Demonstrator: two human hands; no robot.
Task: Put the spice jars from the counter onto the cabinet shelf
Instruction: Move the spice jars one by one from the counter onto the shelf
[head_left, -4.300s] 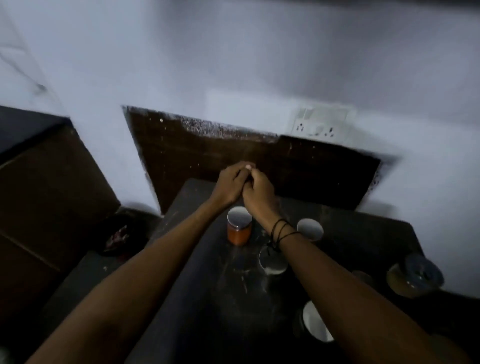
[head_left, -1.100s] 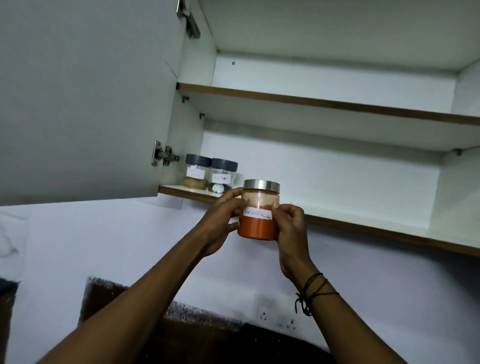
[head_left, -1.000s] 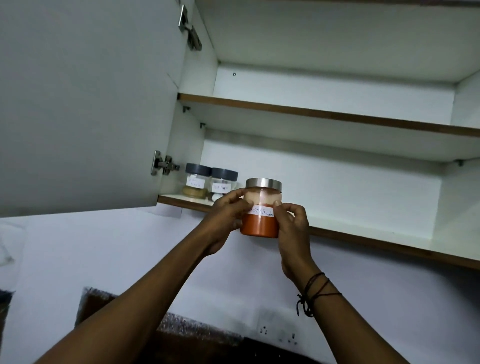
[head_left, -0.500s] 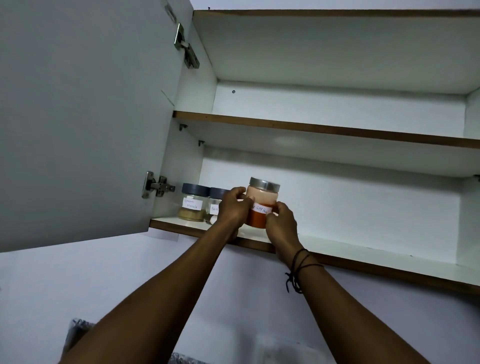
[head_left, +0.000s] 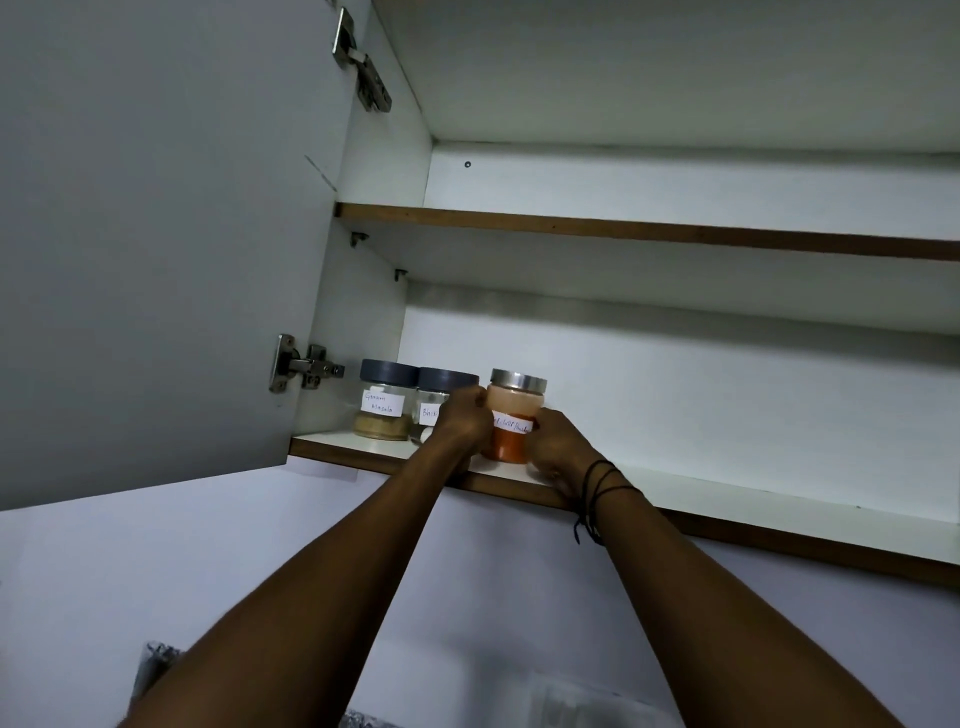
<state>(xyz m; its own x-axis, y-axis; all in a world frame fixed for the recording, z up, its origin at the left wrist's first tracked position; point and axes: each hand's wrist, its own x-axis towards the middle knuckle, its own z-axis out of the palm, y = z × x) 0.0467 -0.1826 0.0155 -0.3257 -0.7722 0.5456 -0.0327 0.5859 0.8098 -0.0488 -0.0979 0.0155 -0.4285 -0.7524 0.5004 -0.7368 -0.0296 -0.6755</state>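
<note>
orange spice jar (head_left: 514, 422) | between both hands | on lower shelf (head_left: 727, 499)

Three jars stood on the lower shelf (head_left: 675, 493), each with a white handwritten label. The left jar (head_left: 387, 400), dark-lidded, read "Garam Masala" in two lines. The middle jar (head_left: 439, 402) showed only "Bla" or "Bac"; the left hand (head_left: 465, 418) covered the rest. The orange jar (head_left: 511, 415), steel-lidded, bore one scrawled line, partly hidden by the right hand (head_left: 558, 441); its words could not be read with any certainty.
</note>
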